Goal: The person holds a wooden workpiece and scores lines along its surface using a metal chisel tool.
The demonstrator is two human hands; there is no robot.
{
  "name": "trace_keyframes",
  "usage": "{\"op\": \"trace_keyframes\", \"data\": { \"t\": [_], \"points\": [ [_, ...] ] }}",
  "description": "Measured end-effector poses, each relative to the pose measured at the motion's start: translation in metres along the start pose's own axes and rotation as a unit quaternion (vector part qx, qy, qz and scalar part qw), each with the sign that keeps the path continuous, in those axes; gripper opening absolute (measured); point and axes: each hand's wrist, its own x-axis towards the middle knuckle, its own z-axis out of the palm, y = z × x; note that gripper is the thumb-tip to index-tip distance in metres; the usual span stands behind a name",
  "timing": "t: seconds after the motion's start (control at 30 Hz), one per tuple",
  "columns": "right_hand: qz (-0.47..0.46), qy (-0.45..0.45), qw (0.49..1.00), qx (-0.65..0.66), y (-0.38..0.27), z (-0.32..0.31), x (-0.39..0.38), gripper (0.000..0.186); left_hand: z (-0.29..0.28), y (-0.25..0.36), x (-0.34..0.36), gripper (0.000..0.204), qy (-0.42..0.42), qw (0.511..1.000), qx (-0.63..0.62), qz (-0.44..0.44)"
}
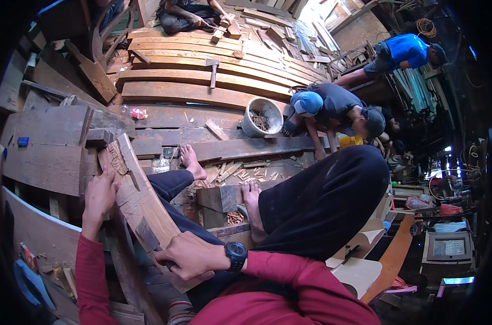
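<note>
A curved wooden board (140, 197) lies slanted across my lap, with pencil-like lines on its face and a rough carved hollow near its far end. My left hand (100, 196) holds the board's left edge beside that hollow, its fingers bent over the wood. Nearer to me, my right hand (191, 255), with a black watch (236, 255) on the wrist, is closed round the dark handle of a chisel-like tool. The tool's wide, flat, dark blade (146, 233) rests against the board's face and points away toward the carved end. Most of the handle is hidden under my fingers.
Long planks (202, 65) lie ahead, with a hammer-like mallet (211, 73) on them. A bucket (262, 117) stands right of centre, near a crouching person (338, 108). Wood chips (251, 172) litter the floor by my bare feet. Boards (45, 149) are stacked at left.
</note>
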Motion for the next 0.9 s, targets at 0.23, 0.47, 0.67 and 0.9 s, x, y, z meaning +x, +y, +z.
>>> {"op": "trace_keyframes", "data": {
  "t": [0.23, 0.47, 0.67, 0.9],
  "points": [
    [0.025, -0.031, 0.999, 0.001, 0.0, 0.0, 0.002, 0.033, -0.002, 0.0, 0.001, 0.032, -0.007, 1.0, 0.002, 0.003],
    [0.024, -0.026, 0.999, 0.014, 0.0, 0.001, 0.001, 0.032, 0.0, 0.0, 0.001, 0.033, -0.002, 1.0, 0.0, 0.001],
    [0.011, -0.021, 1.0, 0.016, 0.0, 0.001, 0.0, 0.029, -0.001, -0.001, 0.0, 0.035, -0.002, 1.0, 0.011, 0.0],
    [0.013, -0.024, 1.0, 0.012, 0.002, 0.002, 0.0, 0.03, -0.005, 0.006, 0.0, 0.032, -0.02, 1.0, -0.015, -0.013]
  ]
}}
